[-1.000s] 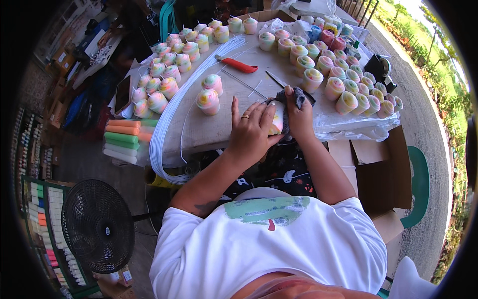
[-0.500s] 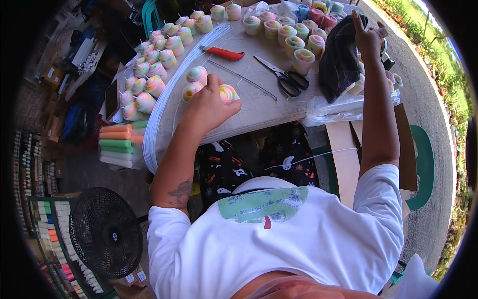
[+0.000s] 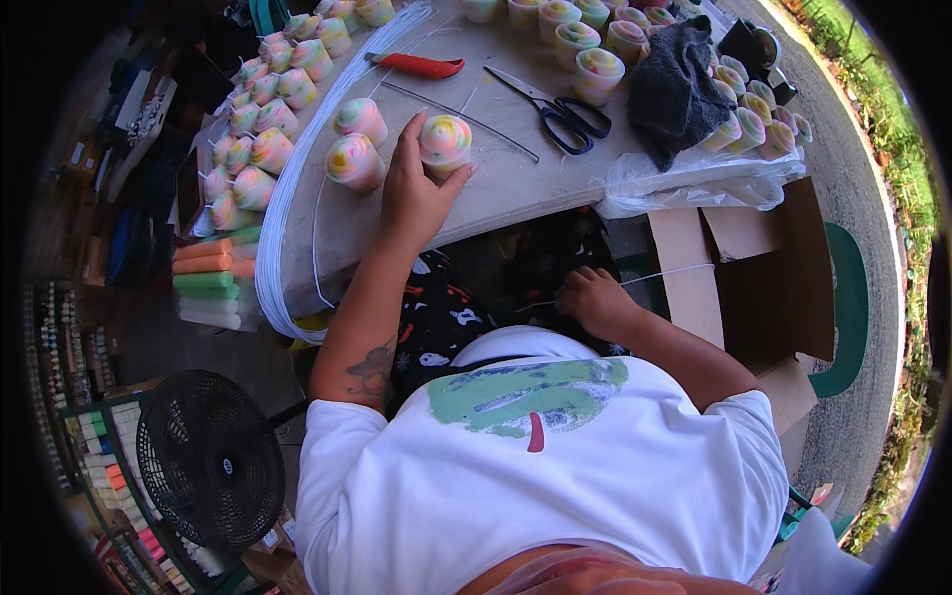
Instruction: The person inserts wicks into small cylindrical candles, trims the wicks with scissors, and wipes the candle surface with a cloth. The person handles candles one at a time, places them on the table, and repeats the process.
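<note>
My left hand is around the near side of a pastel swirled candle in a cup, with fingers on its left and the thumb on its right. The candle stands upright on the table. Just left of it are two similar candles, one behind the other. My right hand is low over my lap, its fingers curled down on a thin white wick that runs across to the cardboard box. Its fingertips are partly hidden. Behind the held candle lie a thin metal rod and a red-handled cutter.
Black scissors and a dark cloth lie to the right. A bundle of white wicks curves along the left. Rows of candles stand beyond it. An open cardboard box sits at my right, a black fan at lower left.
My right hand has come down from beside the dark cloth to the wick over my lap. My left hand has shifted from over the candle to its near side. The view has tilted slightly.
</note>
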Action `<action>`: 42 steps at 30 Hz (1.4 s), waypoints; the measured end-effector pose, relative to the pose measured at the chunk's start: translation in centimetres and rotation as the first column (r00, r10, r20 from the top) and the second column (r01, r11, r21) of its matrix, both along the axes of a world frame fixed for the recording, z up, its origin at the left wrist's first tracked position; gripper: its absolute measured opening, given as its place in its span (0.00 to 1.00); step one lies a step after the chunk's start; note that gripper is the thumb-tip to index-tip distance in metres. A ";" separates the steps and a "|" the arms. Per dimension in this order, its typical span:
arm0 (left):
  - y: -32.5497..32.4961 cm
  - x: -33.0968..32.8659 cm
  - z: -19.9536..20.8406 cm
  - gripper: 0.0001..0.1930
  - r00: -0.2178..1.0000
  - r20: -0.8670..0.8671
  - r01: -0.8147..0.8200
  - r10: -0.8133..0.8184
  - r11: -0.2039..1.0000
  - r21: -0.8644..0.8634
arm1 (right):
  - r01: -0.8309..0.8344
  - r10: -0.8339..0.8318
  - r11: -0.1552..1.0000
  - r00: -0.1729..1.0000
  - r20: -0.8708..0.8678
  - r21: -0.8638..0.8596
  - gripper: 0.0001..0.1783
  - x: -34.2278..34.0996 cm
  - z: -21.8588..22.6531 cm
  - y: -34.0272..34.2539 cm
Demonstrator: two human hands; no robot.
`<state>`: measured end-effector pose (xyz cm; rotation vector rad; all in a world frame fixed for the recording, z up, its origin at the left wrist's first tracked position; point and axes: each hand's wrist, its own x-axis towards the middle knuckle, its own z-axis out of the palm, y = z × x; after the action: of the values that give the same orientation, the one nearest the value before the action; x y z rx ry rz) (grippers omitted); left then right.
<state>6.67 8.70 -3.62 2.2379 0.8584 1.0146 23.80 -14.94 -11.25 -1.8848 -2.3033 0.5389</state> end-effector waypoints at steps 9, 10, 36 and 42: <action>-0.9 -0.6 0.4 0.26 0.783 0.618 0.411 0.069 0.688 -0.598 | 0.240 -0.251 0.968 0.939 -0.236 -0.076 0.09 0.3 0.1 0.9; -1.2 -0.6 0.9 0.25 0.743 0.657 0.466 0.127 0.607 -0.644 | 0.229 -0.238 0.971 0.949 -0.207 -0.063 0.09 0.0 0.6 0.8; -8.3 3.9 1.9 0.23 0.713 0.690 0.682 0.126 0.107 -0.724 | 0.521 -0.194 0.618 0.827 -0.528 0.589 0.10 2.2 11.7 0.4; -8.9 4.2 2.0 0.25 0.728 0.678 0.661 0.102 0.159 -0.733 | 0.508 -0.197 0.607 0.841 -0.503 0.611 0.10 2.6 11.3 0.2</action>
<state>10.86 -0.23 -1.58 0.7529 0.4265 0.5611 26.44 -14.70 0.06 -1.5581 -1.4577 -0.0826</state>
